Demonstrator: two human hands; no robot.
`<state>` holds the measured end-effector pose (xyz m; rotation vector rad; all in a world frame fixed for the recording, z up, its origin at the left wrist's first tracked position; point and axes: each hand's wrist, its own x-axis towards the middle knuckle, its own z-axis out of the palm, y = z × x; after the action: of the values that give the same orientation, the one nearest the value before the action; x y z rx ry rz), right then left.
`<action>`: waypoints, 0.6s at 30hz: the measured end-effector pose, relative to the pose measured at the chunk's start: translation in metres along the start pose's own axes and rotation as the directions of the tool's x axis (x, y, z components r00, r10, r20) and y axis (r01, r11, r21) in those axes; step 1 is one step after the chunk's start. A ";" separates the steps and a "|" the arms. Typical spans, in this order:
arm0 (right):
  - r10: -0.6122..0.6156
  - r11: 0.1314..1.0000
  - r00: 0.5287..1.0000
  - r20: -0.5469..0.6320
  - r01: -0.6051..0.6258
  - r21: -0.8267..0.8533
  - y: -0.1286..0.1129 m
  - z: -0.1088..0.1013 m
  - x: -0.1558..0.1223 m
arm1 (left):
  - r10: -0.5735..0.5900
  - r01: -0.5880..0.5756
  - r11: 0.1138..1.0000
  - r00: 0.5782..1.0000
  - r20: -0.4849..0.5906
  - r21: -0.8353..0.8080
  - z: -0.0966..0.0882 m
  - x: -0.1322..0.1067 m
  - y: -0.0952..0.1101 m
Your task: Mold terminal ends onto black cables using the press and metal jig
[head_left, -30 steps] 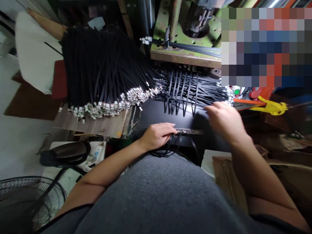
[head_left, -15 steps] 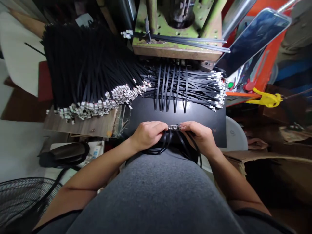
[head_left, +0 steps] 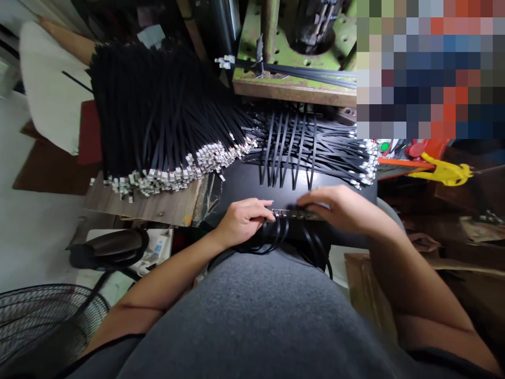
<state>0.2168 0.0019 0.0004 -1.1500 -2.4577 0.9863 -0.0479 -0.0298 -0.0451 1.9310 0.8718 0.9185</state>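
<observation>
Strap ties [head_left: 278,234] sat bunched at the edge of the black surface [head_left: 240,184], metal heads [head_left: 294,213] aligned, straps hanging down. Left hand [head_left: 240,221] clasped the bunch; right hand [head_left: 339,208] lay open across the heads. Straps appeared thin and springy; heads offered the firmest hold.
</observation>
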 end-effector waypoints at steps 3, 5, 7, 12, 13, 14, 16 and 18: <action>0.015 0.994 0.987 -0.158 -0.032 -0.106 -0.009 -0.010 0.065 | 0.006 -0.004 0.998 1.000 -0.031 0.058 0.002 -0.001 -0.003; 0.043 0.984 0.976 -0.212 -0.078 -0.158 -0.017 -0.001 0.113 | 0.038 -0.035 0.996 0.999 -0.039 0.083 0.004 -0.002 -0.004; 0.086 0.960 0.970 -0.228 -0.142 -0.241 -0.025 0.011 0.151 | 0.070 -0.068 0.992 0.997 -0.020 0.106 0.004 -0.002 -0.003; 0.030 0.916 0.976 -0.215 -0.113 -0.384 -0.041 0.018 0.158 | -0.036 0.023 0.971 0.998 0.053 0.237 0.004 0.001 0.004; 0.024 0.918 0.979 -0.204 -0.102 -0.382 -0.043 0.016 0.147 | -0.042 0.021 0.969 0.996 0.081 0.247 0.004 0.003 0.005; 0.032 0.920 0.980 -0.194 -0.105 -0.377 -0.044 0.013 0.132 | -0.029 0.000 0.967 0.994 0.109 0.254 0.005 0.004 0.004; 0.083 0.911 0.980 -0.182 -0.149 -0.385 -0.039 0.007 0.098 | 0.050 -0.087 0.954 0.990 0.131 0.288 0.008 0.007 0.002; 0.158 0.860 0.974 -0.159 -0.215 -0.463 -0.025 0.001 0.058 | 0.141 -0.165 0.929 0.985 0.097 0.331 0.014 0.008 -0.002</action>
<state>0.1638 0.0336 0.0128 -1.5713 -2.6048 0.3297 -0.0326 -0.0269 -0.0505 2.3415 0.8908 0.8223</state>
